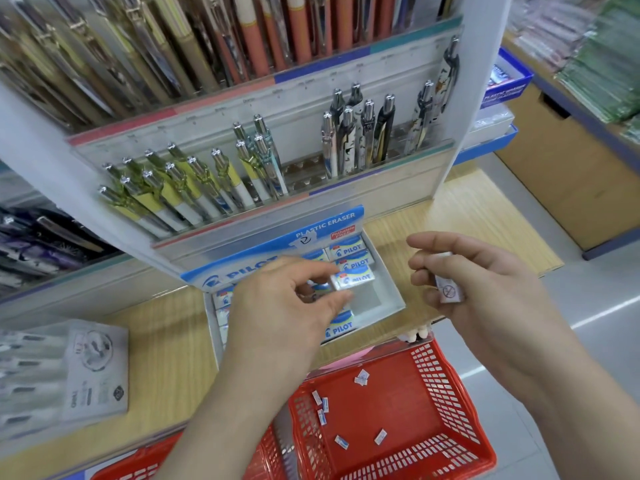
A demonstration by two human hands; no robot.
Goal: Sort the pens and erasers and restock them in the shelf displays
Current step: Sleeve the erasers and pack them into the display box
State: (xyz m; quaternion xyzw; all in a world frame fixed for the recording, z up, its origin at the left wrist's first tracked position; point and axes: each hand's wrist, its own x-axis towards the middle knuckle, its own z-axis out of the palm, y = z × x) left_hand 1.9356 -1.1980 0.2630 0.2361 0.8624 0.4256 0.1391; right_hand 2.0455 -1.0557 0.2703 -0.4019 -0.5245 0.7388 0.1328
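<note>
Shop aisle, pale wood shelf (166, 358) at about waist level, grey floor off to the right.

- Pen display (445, 188) stands on the shelf in clear stepped tiers. Lower tier: yellow-and-white pens (180, 199) on the left, patterned pens (349, 143) with chrome tops on the right, and some vacant slots between the two groups. Upper tier is packed with brown and orange barrels.
- Eraser box (386, 271), white with a blue "PLASTIC ERASER" flap, sits on the shelf at the foot of the display. Blue-and-white sleeved erasers are lined up inside. A bare patch of the box floor shows at its right side.
- Left hand (277, 306) is over the box. Thumb and forefinger pinch one sleeved eraser (353, 278) by its left end, holding it just above the bare patch and close to the row behind it. I cannot tell whether it touches the box yet.
- Right hand (485, 282) hovers to the right of the box, apart from it. Its fingers (426, 268) are curled around a white eraser (448, 289), whose end with a small round symbol pokes out below them. It may be more than one piece; I cannot tell.
- Red basket (450, 393) sits below the shelf edge, under my forearms. A handful of loose erasers (322, 407) lie scattered on its floor.
- Corner of a second red basket (138, 465) at lower left.
- Flat clear packs (86, 368) lie on the shelf at far left.
- Blue carton (505, 84) is on the neighbouring shelf, upper right.
</note>
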